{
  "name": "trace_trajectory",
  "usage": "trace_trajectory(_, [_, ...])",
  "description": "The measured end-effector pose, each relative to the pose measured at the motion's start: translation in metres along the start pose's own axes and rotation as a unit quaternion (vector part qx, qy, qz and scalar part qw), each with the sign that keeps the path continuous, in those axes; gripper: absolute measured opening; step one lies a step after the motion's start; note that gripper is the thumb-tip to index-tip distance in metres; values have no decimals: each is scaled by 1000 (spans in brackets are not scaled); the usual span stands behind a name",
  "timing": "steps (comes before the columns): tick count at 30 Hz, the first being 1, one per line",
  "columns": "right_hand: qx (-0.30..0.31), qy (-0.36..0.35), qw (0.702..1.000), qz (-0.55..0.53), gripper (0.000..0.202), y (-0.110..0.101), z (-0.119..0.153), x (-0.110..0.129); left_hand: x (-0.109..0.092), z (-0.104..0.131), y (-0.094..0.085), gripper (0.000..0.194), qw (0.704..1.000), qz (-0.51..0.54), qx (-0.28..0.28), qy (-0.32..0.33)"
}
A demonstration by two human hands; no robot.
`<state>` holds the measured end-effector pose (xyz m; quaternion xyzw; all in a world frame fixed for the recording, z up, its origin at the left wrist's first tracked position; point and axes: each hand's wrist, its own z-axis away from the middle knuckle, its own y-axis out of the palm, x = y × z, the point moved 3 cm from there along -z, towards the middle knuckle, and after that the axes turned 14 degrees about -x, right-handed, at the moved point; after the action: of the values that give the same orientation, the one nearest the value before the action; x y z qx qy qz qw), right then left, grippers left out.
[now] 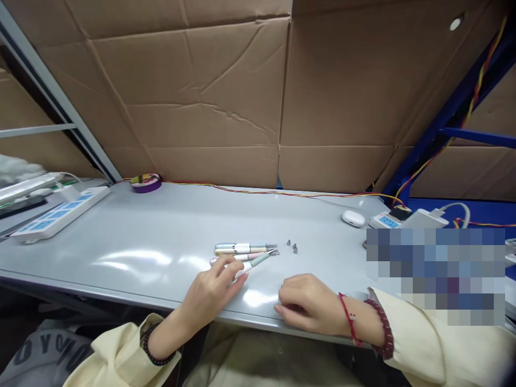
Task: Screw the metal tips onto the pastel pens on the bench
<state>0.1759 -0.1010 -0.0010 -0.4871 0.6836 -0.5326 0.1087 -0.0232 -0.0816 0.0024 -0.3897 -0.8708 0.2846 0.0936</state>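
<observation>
My left hand (215, 285) is closed around a white pen with a pale green front part (258, 260), its metal tip pointing up to the right. Under and behind it several pens lie side by side: a pale blue and white pen (244, 246), a pale yellow pen (226, 251) and a pinkish one (252, 257), partly covered by my fingers. Thin metal ends stick out at their right. Small grey cone-shaped pen tips (295, 249) sit just right of the pens. My right hand (308, 303) rests curled at the table's front edge; its palm side is hidden.
The grey table (181, 220) meets a cardboard wall (201, 107). A purple tape roll (145, 183) stands at the back left, a white power strip (60, 215) further left. At right are a white earphone case (353, 218) and chargers (423, 220); thin wires cross the back edge.
</observation>
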Motion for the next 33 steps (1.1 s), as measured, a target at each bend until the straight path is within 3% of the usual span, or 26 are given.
trace_trajectory(14, [-1, -13, 1000, 2, 30, 0, 0, 0, 4, 6, 3, 10, 998, 15, 52, -19])
trace_trajectory(26, [-4, -4, 1000, 1, 29, -1, -1, 1, 6, 8, 1, 18, 1000, 4, 12, 13])
trace_trajectory(30, [-26, 36, 998, -33, 16, -4, -1, -1, 4, 8, 0, 16, 999, -4, -1, 45])
trace_trajectory(33, [-35, 43, 996, -67, 30, -3, -1, 0, 1, 7, 0, 14, 998, -5, -12, 68])
